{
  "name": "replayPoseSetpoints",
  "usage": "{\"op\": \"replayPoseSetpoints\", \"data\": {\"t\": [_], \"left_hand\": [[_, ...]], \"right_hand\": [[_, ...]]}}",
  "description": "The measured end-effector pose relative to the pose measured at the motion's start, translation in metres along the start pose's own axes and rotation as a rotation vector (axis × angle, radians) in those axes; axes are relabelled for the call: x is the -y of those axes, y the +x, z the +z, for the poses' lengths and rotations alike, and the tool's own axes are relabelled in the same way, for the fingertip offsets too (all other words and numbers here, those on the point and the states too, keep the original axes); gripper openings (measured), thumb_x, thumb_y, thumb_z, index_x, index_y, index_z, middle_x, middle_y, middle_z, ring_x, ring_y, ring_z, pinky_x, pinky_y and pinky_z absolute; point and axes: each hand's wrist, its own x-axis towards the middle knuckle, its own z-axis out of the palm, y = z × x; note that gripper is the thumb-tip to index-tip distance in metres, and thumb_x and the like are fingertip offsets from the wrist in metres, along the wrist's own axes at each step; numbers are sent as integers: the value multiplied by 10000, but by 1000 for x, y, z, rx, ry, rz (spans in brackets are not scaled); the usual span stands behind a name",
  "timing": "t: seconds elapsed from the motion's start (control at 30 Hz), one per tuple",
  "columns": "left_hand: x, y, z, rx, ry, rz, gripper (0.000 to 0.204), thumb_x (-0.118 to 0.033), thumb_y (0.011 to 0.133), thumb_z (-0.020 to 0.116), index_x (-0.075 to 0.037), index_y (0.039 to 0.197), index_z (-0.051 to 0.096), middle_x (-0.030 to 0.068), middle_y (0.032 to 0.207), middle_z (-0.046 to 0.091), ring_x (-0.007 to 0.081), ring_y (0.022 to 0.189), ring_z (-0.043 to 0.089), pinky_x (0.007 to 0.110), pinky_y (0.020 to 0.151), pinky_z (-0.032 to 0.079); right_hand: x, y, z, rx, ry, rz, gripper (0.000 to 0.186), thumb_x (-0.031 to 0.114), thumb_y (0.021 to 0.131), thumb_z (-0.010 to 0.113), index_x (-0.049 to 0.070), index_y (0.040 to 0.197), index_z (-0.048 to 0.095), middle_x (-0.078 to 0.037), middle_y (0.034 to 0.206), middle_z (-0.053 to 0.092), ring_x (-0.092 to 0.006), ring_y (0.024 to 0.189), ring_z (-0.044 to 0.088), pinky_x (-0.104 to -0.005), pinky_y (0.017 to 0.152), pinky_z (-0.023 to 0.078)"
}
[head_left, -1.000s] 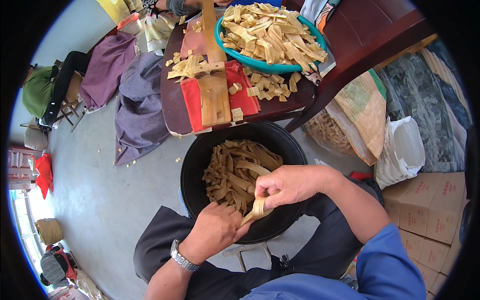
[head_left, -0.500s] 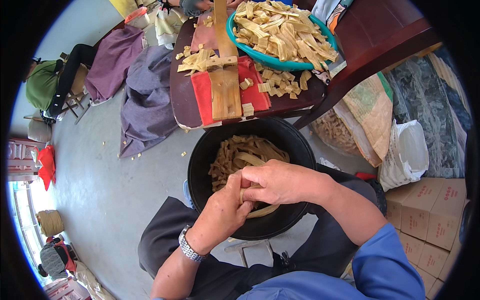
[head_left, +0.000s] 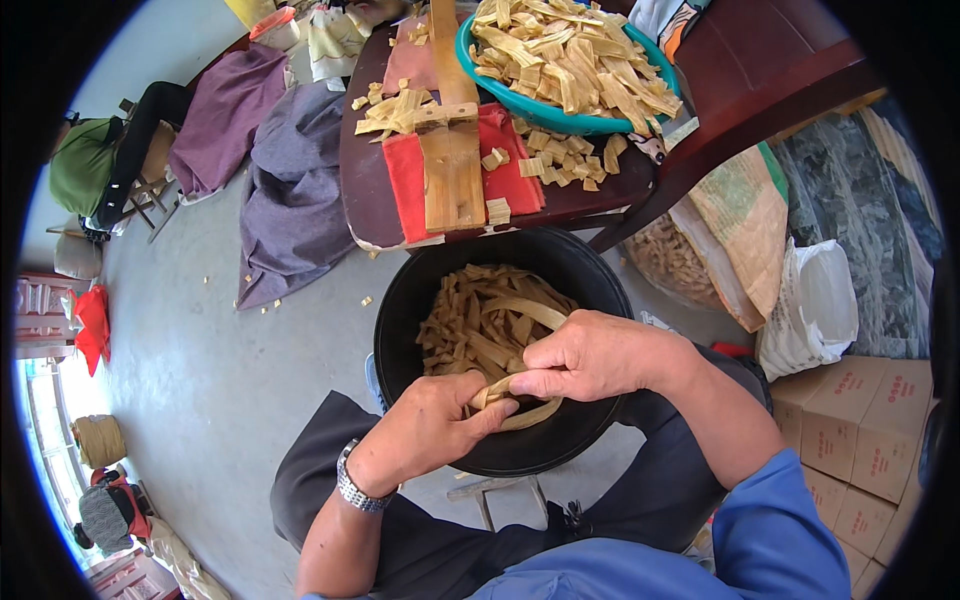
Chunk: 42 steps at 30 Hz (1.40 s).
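Both of my hands hold a pale tan flat plant-like strip (head_left: 496, 389) over a black bucket (head_left: 398, 318) between my knees. My left hand (head_left: 425, 422), with a metal watch on its wrist, pinches the folded part between thumb and fingers. On the other side, my right hand (head_left: 607, 355) grips the strip with thumb and bent fingers, close to the left fingertips. A loop of the strip hangs below the hands. Inside the bucket lies a heap of tan strips and short pieces (head_left: 465, 335). The exact material of the strips cannot be told.
Ahead stands a dark red chair (head_left: 365, 190) bearing a wooden board (head_left: 452, 185), a red cloth (head_left: 405, 190), cut pieces and a teal basin (head_left: 520, 108) of strips. Sacks and cardboard boxes (head_left: 845, 420) are at right. Another person (head_left: 85, 170) sits far left.
My hands have drawn slightly apart, and more of the folded strip shows between them. My right hand has shifted right, my left hand slightly left and down.
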Motion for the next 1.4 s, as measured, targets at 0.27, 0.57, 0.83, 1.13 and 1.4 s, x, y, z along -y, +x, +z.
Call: {"op": "replayPoseSetpoints", "data": {"t": [0.27, 0.57, 0.83, 1.13, 1.4], "left_hand": [[-22, 19, -12, 148, -262, -358, 385, -363, 974, 675, 18, 929, 634, 46, 703, 631, 165, 610, 604, 336, 586, 483], [3, 6, -20, 38, -185, -176, 298, -292, 984, 670, -4, 1062, 661, 44, 767, 625, 120, 697, 517, 301, 651, 474], [-10, 15, -22, 286, -79, -78, 282, -288, 969, 681, -56, 1130, 668, 91, 913, 720, 202, 791, 659, 327, 763, 534], [-8, 9, -33, 631, -201, -6, 290, -337, 991, 650, -54, 1049, 662, 78, 760, 641, 181, 680, 579, 326, 645, 481], [-15, 36, -64, 10, -341, 47, 260, -250, 1048, 568, -7, 1014, 654, -4, 849, 473, 77, 735, 479, 255, 665, 446]], "right_hand": [[-1, 9, 33, -282, -102, -270, 522, 212, 940, 669, 28, 1386, 470, -180, 1165, 649, -339, 1000, 676, -422, 787, 556], [-8, -2, 21, -245, -269, -195, 504, 248, 953, 649, 50, 1373, 454, -153, 1083, 645, -336, 902, 682, -426, 710, 561], [2, -2, 39, -283, -201, -314, 358, 237, 961, 623, 42, 1234, 499, -160, 861, 644, -350, 767, 668, -441, 646, 539], [10, -30, 22, 45, -26, -233, 238, 273, 999, 498, 54, 908, 521, -155, 658, 589, -396, 607, 588, -478, 560, 461], [15, -6, -20, -287, 101, -90, 232, 246, 958, 643, 52, 1068, 578, -110, 774, 628, -277, 711, 650, -374, 650, 503]]}}
